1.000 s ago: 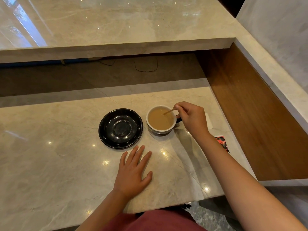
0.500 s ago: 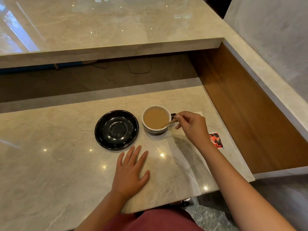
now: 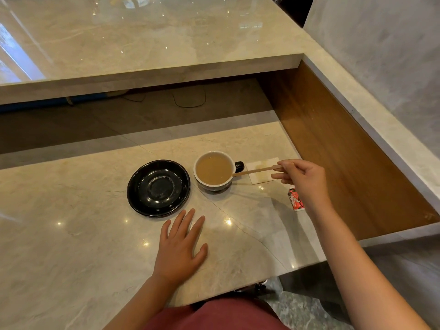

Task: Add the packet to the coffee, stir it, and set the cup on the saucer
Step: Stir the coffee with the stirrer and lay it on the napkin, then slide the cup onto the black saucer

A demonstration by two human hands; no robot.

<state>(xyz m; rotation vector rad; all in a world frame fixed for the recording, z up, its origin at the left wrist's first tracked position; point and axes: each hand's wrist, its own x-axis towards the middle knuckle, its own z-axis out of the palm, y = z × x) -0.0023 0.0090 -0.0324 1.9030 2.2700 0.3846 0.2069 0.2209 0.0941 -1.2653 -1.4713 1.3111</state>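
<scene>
A white cup (image 3: pixel 215 185) of light brown coffee stands on the marble table, its dark handle turned right. Left of it sits an empty black saucer (image 3: pixel 158 188), apart from the cup. My right hand (image 3: pixel 301 178), to the right of the cup, pinches a thin wooden stir stick (image 3: pixel 256 171); the stick lies almost level with its tip at the cup's right rim. A red packet (image 3: pixel 295 200) lies on the table below that hand. My left hand (image 3: pixel 179 246) rests flat on the table in front of the saucer, fingers spread.
A white napkin (image 3: pixel 259 172) lies right of the cup, under the stick. A wooden side panel (image 3: pixel 345 148) walls the table's right edge. A raised marble counter (image 3: pixel 142 44) overhangs the back. The table's near edge runs just past my left wrist.
My right hand drew the stir stick out of the coffee and moved right, away from the cup. The left hand stayed flat. The camera view shifted slightly.
</scene>
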